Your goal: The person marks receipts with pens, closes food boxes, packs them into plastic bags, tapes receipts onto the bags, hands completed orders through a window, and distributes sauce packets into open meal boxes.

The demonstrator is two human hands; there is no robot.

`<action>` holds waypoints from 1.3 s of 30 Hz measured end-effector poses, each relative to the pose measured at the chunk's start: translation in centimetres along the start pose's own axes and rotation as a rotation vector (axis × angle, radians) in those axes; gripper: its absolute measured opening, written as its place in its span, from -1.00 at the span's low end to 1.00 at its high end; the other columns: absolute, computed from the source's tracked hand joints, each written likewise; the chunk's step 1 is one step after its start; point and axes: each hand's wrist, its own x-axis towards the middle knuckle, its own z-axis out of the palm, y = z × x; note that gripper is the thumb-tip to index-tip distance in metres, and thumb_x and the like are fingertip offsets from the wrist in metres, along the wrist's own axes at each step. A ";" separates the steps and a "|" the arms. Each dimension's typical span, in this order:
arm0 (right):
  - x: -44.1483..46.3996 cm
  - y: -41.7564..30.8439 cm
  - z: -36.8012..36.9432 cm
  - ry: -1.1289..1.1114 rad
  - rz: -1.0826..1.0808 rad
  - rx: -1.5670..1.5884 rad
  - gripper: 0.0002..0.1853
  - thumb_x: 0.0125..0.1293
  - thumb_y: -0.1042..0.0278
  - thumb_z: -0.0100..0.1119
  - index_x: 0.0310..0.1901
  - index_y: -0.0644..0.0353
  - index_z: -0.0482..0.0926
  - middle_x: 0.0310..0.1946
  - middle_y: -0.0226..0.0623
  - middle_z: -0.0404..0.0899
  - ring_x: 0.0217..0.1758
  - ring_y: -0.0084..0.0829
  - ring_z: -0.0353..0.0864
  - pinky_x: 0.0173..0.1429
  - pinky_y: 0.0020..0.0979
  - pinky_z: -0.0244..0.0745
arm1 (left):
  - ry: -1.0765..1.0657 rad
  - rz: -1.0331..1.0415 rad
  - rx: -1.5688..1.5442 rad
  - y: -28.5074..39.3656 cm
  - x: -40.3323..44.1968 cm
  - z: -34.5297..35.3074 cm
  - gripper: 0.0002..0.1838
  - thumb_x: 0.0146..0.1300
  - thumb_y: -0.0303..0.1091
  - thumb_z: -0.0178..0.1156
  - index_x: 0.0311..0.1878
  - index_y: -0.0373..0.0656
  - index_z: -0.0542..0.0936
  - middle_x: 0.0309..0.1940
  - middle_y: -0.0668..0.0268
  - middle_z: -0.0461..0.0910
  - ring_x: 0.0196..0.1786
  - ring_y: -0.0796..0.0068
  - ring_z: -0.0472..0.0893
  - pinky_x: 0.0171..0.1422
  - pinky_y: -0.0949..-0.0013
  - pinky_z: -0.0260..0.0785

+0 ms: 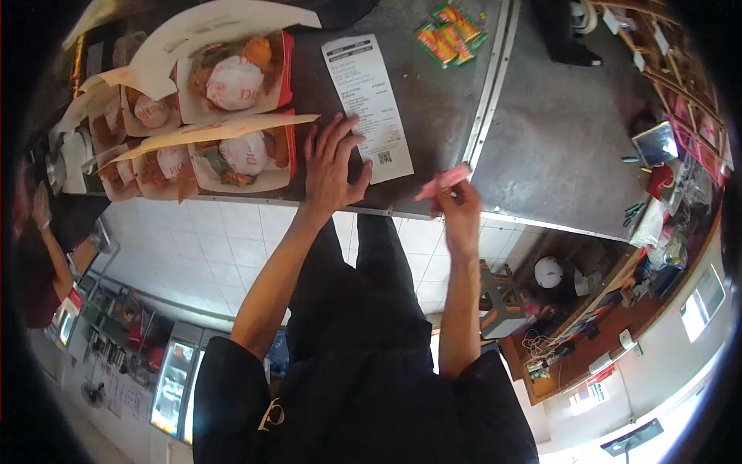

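Note:
A long printed receipt (369, 104) lies on the dark metal counter (433, 108). My left hand (334, 166) rests palm down with fingers spread, some fingertips over the receipt's left edge. To the right of the receipt, my right hand (457, 201) pinches a pink marker (444, 182) above the counter's front edge, its narrower end towards the receipt. Left of my left hand stand open cardboard meal boxes (290, 155) holding fried chicken and paper-wrapped rounds (243, 156); their lids are up. The nearest box is beside my left fingers.
Several sauce sachets (450, 36) lie at the back of the counter. A metal seam (487, 93) crosses it on the right. Another person's arm (50, 232) shows at far left. Cluttered shelves (618, 301) and a grey stool (501, 305) stand at lower right.

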 end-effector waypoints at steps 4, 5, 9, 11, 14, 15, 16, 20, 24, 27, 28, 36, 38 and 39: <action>-0.1 0.7 3.8 -0.112 -0.032 -0.059 -0.76 0.52 0.26 0.16 -0.07 0.31 0.57 -0.30 -0.28 0.70 -0.37 -0.58 0.59 -0.27 -0.50 0.53 | -0.009 -0.033 0.024 0.2 0.2 0.1 -0.41 0.07 -0.22 0.34 0.17 -0.08 0.38 0.41 0.21 0.39 0.49 0.00 0.29 0.57 -0.23 -0.13; 0.2 0.5 3.9 -0.100 -0.064 -0.104 -0.76 0.52 0.26 0.17 -0.06 0.31 0.57 -0.29 -0.28 0.70 -0.36 -0.59 0.59 -0.26 -0.50 0.53 | -0.005 -0.029 0.024 0.1 0.2 0.2 -0.42 0.06 -0.22 0.35 0.16 -0.08 0.38 0.42 0.20 0.38 0.49 0.00 0.29 0.57 -0.23 -0.13; 1.9 -1.1 3.9 -0.015 -0.155 -0.123 -0.75 0.50 0.27 0.19 -0.05 0.33 0.57 -0.27 -0.26 0.70 -0.32 -0.58 0.62 -0.22 -0.50 0.56 | 0.026 -0.030 0.005 0.0 -0.1 0.3 -0.46 0.04 -0.27 0.37 0.08 -0.08 0.38 0.43 0.19 0.39 0.49 -0.01 0.29 0.57 -0.23 -0.13; 2.8 -0.9 4.7 0.057 -0.218 -0.030 -0.79 0.45 0.36 0.24 -0.05 0.36 0.56 -0.26 -0.24 0.70 -0.26 -0.53 0.67 -0.19 -0.48 0.62 | 0.042 -0.033 -0.009 -0.1 0.0 0.3 -0.47 0.03 -0.28 0.38 0.05 -0.08 0.37 0.43 0.18 0.39 0.49 -0.01 0.29 0.57 -0.23 -0.13; 3.5 0.1 7.1 0.014 -0.270 -0.022 -0.81 0.40 0.45 0.28 -0.05 0.37 0.56 -0.27 -0.23 0.70 -0.23 -0.49 0.70 -0.19 -0.45 0.66 | 0.042 -0.041 -0.021 -0.1 -0.1 0.2 -0.47 0.02 -0.27 0.39 0.03 -0.08 0.37 0.44 0.20 0.39 0.50 0.02 0.28 0.57 -0.22 -0.12; 3.3 0.0 8.1 0.058 -0.255 -0.052 -0.82 0.36 0.52 0.30 -0.06 0.37 0.59 -0.24 -0.21 0.70 -0.20 -0.46 0.72 -0.18 -0.44 0.67 | 0.039 -0.046 -0.021 -0.1 -0.1 0.2 -0.46 0.00 -0.28 0.40 0.03 -0.08 0.37 0.44 0.22 0.38 0.51 0.04 0.28 0.57 -0.20 -0.11; 3.4 0.5 8.8 0.114 -0.320 -0.092 -0.82 0.35 0.52 0.31 -0.07 0.37 0.60 -0.22 -0.20 0.70 -0.20 -0.46 0.71 -0.17 -0.44 0.67 | 0.038 -0.052 -0.020 -0.2 -0.1 0.2 -0.45 -0.02 -0.28 0.42 0.02 -0.07 0.36 0.45 0.25 0.38 0.51 0.07 0.27 0.57 -0.19 -0.10; 3.9 2.0 10.3 0.238 -0.517 -0.130 -0.86 0.31 0.52 0.34 -0.12 0.29 0.67 -0.17 -0.18 0.70 -0.18 -0.45 0.71 -0.13 -0.42 0.65 | 0.048 -0.049 -0.039 -0.4 -0.1 0.1 -0.44 -0.03 -0.28 0.43 0.02 -0.09 0.37 0.46 0.25 0.38 0.51 0.07 0.27 0.58 -0.18 -0.10; 4.0 2.7 11.0 0.276 -0.661 -0.224 -0.85 0.27 0.54 0.36 -0.12 0.22 0.70 -0.19 -0.24 0.70 -0.18 -0.37 0.72 -0.07 -0.37 0.62 | 0.053 -0.055 -0.055 -0.3 -0.1 0.1 -0.44 -0.03 -0.30 0.43 0.03 -0.09 0.38 0.45 0.25 0.39 0.51 0.08 0.27 0.58 -0.17 -0.11; 4.0 2.7 11.0 0.263 -0.769 -0.375 -0.81 0.23 0.57 0.37 -0.12 0.19 0.70 -0.19 -0.27 0.70 -0.17 -0.30 0.73 -0.03 -0.34 0.61 | 0.075 -0.050 -0.064 -0.4 -0.2 0.3 -0.43 0.00 -0.28 0.44 0.05 -0.09 0.37 0.44 0.25 0.40 0.51 0.08 0.28 0.58 -0.17 -0.11; 4.0 2.5 11.1 0.251 -0.803 -0.427 -0.80 0.21 0.58 0.37 -0.12 0.18 0.70 -0.19 -0.28 0.70 -0.16 -0.27 0.73 -0.02 -0.33 0.60 | 0.082 -0.050 -0.065 -0.4 -0.2 0.4 -0.43 0.02 -0.28 0.44 0.06 -0.08 0.37 0.43 0.25 0.41 0.51 0.08 0.28 0.58 -0.17 -0.11; 4.3 2.9 10.9 0.284 -0.887 -0.531 -0.82 0.25 0.53 0.40 -0.10 0.18 0.70 -0.16 -0.26 0.71 -0.15 -0.34 0.73 -0.05 -0.38 0.59 | 0.094 -0.038 -0.073 -0.7 -0.2 0.5 -0.39 0.05 -0.25 0.44 0.12 -0.08 0.34 0.43 0.24 0.42 0.51 0.10 0.28 0.58 -0.18 -0.10; 4.3 2.9 10.9 0.282 -0.884 -0.532 -0.81 0.25 0.53 0.40 -0.10 0.21 0.69 -0.15 -0.25 0.72 -0.15 -0.35 0.73 -0.04 -0.38 0.59 | 0.088 -0.039 -0.072 -0.6 -0.2 0.5 -0.38 0.04 -0.24 0.45 0.12 -0.08 0.34 0.43 0.25 0.42 0.51 0.10 0.28 0.58 -0.18 -0.10; 4.1 2.7 10.9 0.269 -0.869 -0.510 -0.81 0.26 0.53 0.39 -0.10 0.22 0.68 -0.15 -0.25 0.72 -0.15 -0.36 0.73 -0.04 -0.39 0.59 | 0.081 -0.043 -0.070 -0.6 -0.2 0.4 -0.37 0.03 -0.24 0.45 0.13 -0.08 0.34 0.43 0.25 0.42 0.51 0.10 0.28 0.58 -0.18 -0.10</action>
